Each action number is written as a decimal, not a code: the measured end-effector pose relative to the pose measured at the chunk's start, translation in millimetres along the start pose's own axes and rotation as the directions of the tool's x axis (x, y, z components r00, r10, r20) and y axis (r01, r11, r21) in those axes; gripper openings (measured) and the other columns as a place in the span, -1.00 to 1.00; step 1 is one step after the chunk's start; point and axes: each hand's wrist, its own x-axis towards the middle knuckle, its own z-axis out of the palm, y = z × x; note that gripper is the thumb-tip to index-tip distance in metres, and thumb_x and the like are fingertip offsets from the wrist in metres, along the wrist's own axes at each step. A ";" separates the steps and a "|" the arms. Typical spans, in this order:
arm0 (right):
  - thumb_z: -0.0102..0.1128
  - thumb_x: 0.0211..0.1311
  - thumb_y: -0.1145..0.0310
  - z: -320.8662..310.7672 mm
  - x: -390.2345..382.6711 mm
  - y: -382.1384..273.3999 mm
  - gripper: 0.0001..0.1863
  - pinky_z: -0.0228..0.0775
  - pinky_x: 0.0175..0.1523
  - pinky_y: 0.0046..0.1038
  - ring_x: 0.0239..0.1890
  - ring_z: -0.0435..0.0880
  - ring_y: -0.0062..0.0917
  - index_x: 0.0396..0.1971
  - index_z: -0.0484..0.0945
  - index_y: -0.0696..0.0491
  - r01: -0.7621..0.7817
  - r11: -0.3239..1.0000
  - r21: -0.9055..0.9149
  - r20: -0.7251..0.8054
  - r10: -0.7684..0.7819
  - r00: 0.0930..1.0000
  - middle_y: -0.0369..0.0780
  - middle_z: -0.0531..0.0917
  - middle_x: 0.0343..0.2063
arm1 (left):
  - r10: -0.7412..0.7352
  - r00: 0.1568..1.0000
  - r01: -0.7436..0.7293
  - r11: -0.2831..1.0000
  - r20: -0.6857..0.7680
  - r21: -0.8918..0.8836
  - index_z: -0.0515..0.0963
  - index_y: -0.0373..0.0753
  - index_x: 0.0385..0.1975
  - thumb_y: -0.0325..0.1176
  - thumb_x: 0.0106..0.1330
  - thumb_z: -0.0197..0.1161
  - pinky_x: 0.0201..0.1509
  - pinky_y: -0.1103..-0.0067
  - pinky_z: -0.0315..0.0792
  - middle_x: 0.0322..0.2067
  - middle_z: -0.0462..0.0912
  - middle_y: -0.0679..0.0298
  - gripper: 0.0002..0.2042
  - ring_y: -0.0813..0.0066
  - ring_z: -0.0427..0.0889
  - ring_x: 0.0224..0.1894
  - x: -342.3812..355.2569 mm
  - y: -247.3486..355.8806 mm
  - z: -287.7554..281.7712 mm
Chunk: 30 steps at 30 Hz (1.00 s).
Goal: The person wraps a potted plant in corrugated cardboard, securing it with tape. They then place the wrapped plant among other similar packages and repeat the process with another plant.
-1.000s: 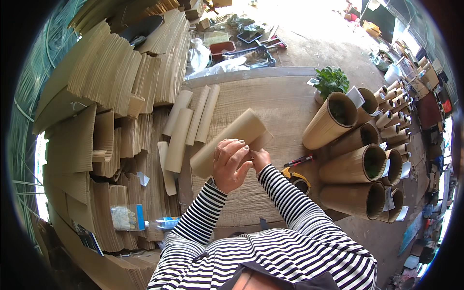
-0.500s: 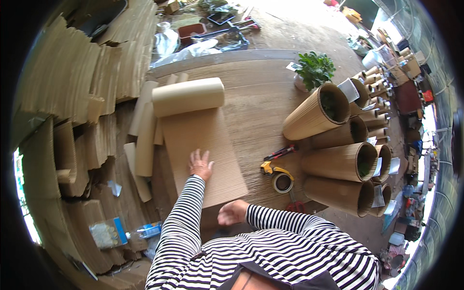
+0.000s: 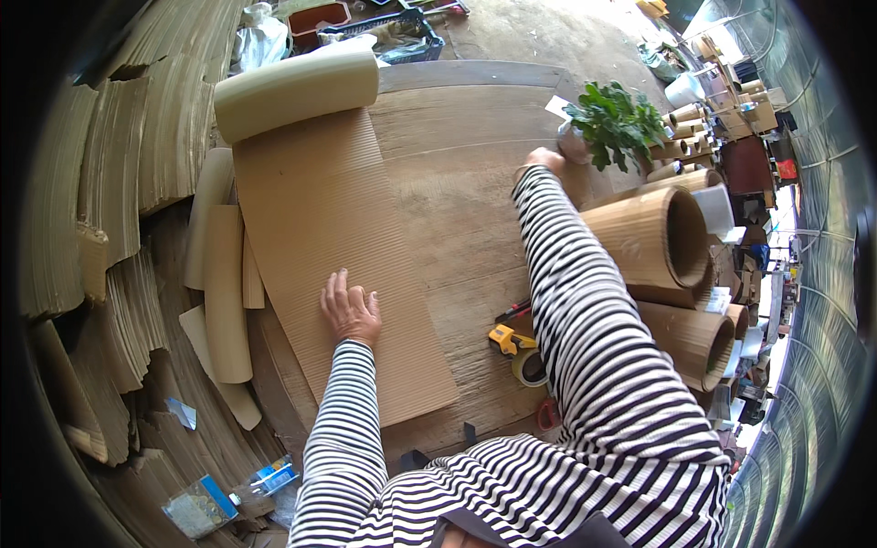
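Note:
My left hand (image 3: 351,312) lies flat with fingers spread on a long sheet of corrugated cardboard (image 3: 315,205). The sheet's far end is still wound into a thick roll (image 3: 297,96). Stretched out to the far right, my right hand (image 3: 544,163) is beside the wrapped base (image 3: 574,144) of a leafy green plant (image 3: 614,125). Its fingers are mostly hidden, so I cannot tell whether it grips the base. Under my right forearm, partly covered, are a yellow tape dispenser (image 3: 508,341) with its tape roll (image 3: 530,367) and red-handled scissors (image 3: 547,415).
Corrugated cardboard tubes (image 3: 639,233) lie on the right, some with white paper tags. Smaller cardboard rolls (image 3: 227,292) lie left of the sheet, by tall stacks of cardboard (image 3: 174,137). The wooden tabletop (image 3: 448,219) runs between. Beyond its far edge is a dark crate (image 3: 402,41).
My right hand has swung from near my body out to the plant at the far right. My left hand stays on the cardboard. The view has shifted, and the sheet appears longer.

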 end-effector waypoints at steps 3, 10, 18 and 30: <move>0.22 0.33 0.33 -27.2 18.2 10.0 -0.83 0.63 -0.13 -0.41 -0.10 0.77 -0.49 -0.18 0.74 -0.02 -0.164 0.967 0.197 0.000 0.167 0.986 -0.31 0.77 -0.11 | -0.024 1.000 0.024 1.000 0.001 0.000 0.44 -0.11 -0.23 -0.16 0.27 0.35 0.49 0.00 0.08 0.34 0.30 0.12 -0.73 0.07 0.18 0.45 0.3 -5.7 -4.4; 0.26 0.30 0.29 -44.8 25.9 31.3 -0.80 0.61 -0.13 -0.41 -0.10 0.75 -0.49 -0.14 0.71 -0.03 -0.318 0.527 0.788 0.057 0.453 0.890 -0.31 0.76 -0.10 | -0.036 0.999 0.039 0.997 0.040 -0.061 0.42 -0.12 -0.27 -0.19 0.28 0.34 0.47 -0.02 0.06 0.34 0.32 0.08 -0.76 0.02 0.19 0.44 1.5 -3.6 -4.6; 0.30 0.26 0.23 -44.1 33.0 38.1 -0.75 0.59 -0.13 -0.40 -0.10 0.73 -0.50 -0.09 0.69 -0.05 -0.307 0.539 0.784 0.048 0.442 0.896 -0.31 0.74 -0.09 | -0.038 0.997 0.042 0.998 0.073 -0.053 0.42 -0.11 -0.27 -0.20 0.28 0.35 0.47 -0.02 0.08 0.35 0.30 0.08 -0.76 0.01 0.19 0.44 3.6 -3.5 -7.2; 0.37 0.21 0.15 -43.5 36.1 58.2 -0.64 0.55 -0.14 -0.39 -0.09 0.70 -0.50 -0.02 0.65 -0.08 -0.309 0.535 0.786 0.035 0.460 0.887 -0.32 0.71 -0.07 | -0.024 0.997 0.028 0.998 0.076 -0.058 0.43 -0.13 -0.26 -0.19 0.28 0.34 0.46 -0.02 0.10 0.35 0.31 0.06 -0.75 -0.01 0.19 0.44 3.5 -4.1 -10.0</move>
